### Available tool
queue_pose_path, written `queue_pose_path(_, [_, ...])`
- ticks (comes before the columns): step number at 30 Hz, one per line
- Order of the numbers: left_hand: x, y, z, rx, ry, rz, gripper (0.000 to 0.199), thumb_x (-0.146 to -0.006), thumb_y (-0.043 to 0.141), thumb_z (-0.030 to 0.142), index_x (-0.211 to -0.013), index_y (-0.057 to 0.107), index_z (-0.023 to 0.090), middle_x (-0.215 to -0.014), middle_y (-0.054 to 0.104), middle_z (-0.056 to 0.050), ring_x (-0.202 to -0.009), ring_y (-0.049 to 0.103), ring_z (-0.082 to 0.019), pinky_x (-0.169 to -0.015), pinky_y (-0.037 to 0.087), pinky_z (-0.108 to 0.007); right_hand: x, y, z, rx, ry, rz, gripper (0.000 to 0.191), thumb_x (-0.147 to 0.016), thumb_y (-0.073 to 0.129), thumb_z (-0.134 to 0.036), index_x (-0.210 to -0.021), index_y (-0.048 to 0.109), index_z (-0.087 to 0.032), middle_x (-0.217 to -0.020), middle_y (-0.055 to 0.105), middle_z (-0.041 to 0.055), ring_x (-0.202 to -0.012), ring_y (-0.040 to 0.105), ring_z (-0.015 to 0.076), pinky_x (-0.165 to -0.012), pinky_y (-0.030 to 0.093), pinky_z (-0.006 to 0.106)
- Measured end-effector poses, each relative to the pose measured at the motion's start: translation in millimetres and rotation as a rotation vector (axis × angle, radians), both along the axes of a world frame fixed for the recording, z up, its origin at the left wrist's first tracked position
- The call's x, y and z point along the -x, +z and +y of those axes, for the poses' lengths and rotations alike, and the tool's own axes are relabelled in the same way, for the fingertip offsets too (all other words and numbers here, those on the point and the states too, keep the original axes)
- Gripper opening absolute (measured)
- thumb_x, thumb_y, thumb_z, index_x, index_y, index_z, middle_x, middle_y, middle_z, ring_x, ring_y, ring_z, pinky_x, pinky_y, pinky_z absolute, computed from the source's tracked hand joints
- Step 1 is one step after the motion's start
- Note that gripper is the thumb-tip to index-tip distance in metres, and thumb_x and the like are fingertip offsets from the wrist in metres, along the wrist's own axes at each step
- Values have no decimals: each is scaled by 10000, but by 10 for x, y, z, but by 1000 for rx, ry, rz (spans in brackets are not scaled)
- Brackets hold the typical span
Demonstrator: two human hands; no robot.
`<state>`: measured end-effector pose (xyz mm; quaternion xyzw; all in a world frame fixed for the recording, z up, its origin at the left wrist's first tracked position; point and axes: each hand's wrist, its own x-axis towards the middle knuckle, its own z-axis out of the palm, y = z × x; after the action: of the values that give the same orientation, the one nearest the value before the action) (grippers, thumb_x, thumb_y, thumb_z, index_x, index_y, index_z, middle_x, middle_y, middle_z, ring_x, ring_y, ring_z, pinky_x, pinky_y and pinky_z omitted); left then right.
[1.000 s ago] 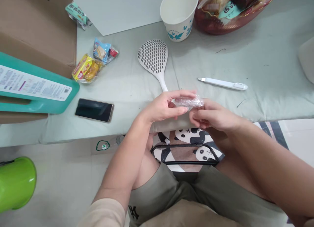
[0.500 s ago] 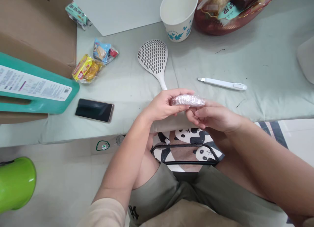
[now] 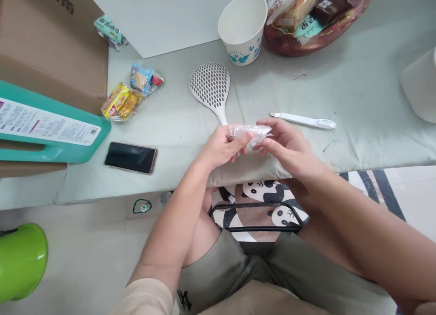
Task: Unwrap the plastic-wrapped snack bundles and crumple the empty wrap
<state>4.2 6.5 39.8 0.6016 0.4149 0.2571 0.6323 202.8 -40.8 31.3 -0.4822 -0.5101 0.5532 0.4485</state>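
A jug (image 3: 61, 120) and a box (image 3: 57, 51) occupy the left. On the table (image 3: 361, 97), two snack packets (image 3: 117, 101) lie right of them, a phone (image 3: 131, 157) nearer. A skimmer (image 3: 210, 86) lies beyond the left hand (image 3: 221, 147), a paper cup (image 3: 243, 31) farther, a snack-filled bowl (image 3: 306, 45) right of it. A cutter (image 3: 303, 119) lies beyond the right hand (image 3: 293, 149).

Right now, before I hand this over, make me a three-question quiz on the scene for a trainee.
1. What is the left hand holding?
2. True or false: the phone lies to the right of the white skimmer.
3. Which stands right beside the red bowl: A, the lime-green bin; B, the patterned cup; C, the cardboard box?

Key:
1. Crinkled clear plastic; what may be inside cannot be told.
2. False; it lies to the left.
3. B.
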Motion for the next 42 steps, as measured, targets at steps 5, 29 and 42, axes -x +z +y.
queue_pose_path(5, [-47, -31, -10, -11, 49, 10, 602, -748, 734, 767, -819, 674, 173, -666, 621, 11, -515, 551, -67, -446, 411, -189, 7, 74, 1, 41, 0, -103, 240, -923, 689, -455, -920, 615, -227, -728, 652, 12, -669, 645, 158, -637, 544, 306])
queue_pose_path(29, [-122, -33, 29, 209, 167, -132, 462, -684, 932, 422, -1029, 757, 167, -867, 801, -43, -779, 756, -133, -684, 584, -213, 26, -7, 35, -234, -122, -340, 154, -912, 628, -294, -1049, 660, -232, -888, 713, 35, -763, 662, 168, -690, 555, 319])
queue_pose_path(42, [-98, 65, 597, -464, 781, 153, 83, -856, 768, 287, -894, 730, 223, -867, 762, 8, -812, 672, -133, -779, 545, -269, 25, 97, 159, -166, -187, -301, 143, -902, 546, -242, -995, 652, -214, -968, 747, 60, -845, 708, 183, -738, 547, 339])
